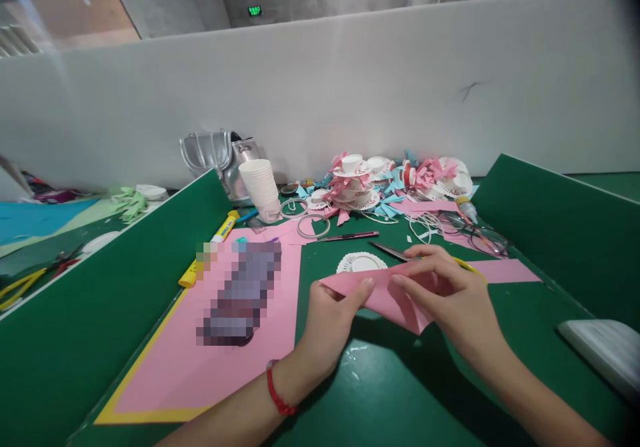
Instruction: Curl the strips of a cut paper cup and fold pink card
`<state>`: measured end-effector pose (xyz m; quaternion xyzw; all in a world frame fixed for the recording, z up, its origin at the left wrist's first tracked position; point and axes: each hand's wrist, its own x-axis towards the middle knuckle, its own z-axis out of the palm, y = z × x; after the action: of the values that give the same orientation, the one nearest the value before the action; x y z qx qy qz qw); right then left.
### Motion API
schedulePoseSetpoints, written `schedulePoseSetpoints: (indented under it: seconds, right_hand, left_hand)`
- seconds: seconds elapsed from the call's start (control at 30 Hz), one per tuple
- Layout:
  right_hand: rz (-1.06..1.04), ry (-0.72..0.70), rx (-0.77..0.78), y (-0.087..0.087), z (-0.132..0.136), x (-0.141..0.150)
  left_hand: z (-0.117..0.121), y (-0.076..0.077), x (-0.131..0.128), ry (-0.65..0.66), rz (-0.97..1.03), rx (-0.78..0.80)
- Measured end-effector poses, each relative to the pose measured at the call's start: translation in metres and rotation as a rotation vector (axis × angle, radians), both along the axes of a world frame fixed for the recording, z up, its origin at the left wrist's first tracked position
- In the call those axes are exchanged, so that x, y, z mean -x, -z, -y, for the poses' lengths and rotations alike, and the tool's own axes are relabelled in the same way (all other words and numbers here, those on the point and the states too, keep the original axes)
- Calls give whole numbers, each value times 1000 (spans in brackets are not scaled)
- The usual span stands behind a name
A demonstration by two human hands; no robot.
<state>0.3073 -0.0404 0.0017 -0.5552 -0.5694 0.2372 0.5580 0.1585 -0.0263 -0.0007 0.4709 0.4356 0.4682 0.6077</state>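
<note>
Between both hands, above the green table, is a folded piece of pink paper (395, 299). My left hand (333, 317) pinches its left end, thumb on the near face. At its right side, my right hand (447, 290) grips the sheet with thumb and fingertips. Just behind the paper lies a white scalloped paper cup piece (361, 262), partly covered. Scissors (387, 250) with yellow handles rest beyond my right hand, which hides their middle.
Pink sheets (210, 374) with a pixelated dark object cover the left side, a glue stick (210, 250) along their edge. Stacked paper cups (260, 190), a silver bag (220, 157) and cup-and-paper crafts (355, 187) stand at the back. Green dividers (555, 234) flank both sides.
</note>
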Motion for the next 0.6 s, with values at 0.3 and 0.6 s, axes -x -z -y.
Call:
schedulePoseSetpoints:
  seconds: [0.3, 0.6]
  right_hand:
    - [-31, -79, 6, -9, 9, -5]
    - [-85, -30, 67, -14, 9, -7]
  left_hand:
    - [6, -13, 2, -52, -89, -22]
    - [6, -18, 2, -43, -101, -58]
